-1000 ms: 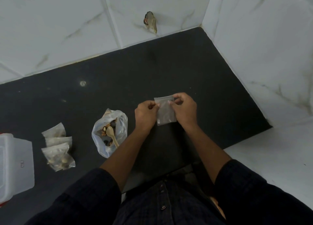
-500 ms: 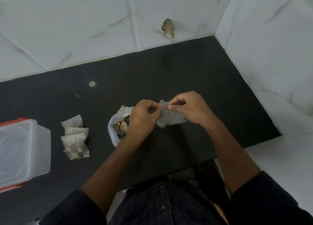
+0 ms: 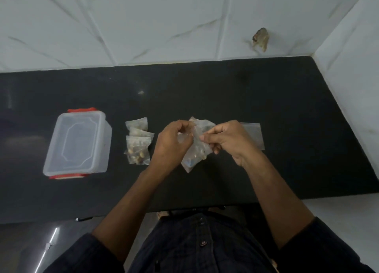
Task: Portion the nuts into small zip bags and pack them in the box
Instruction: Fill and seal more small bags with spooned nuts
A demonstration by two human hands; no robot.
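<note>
Zip bag (image 3: 196, 147) pinched between hands, apparently hanging mouth-up.

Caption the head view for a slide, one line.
Both hands pinch a small zip bag open; filled bags and lidded box wait alongside.

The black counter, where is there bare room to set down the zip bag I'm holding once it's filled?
Free: the black counter strip behind the hands along the tiled wall, and the right end past the flat empty bags. Crowded: between the plastic box and the left hand, where the filled zip bags lie.
</note>
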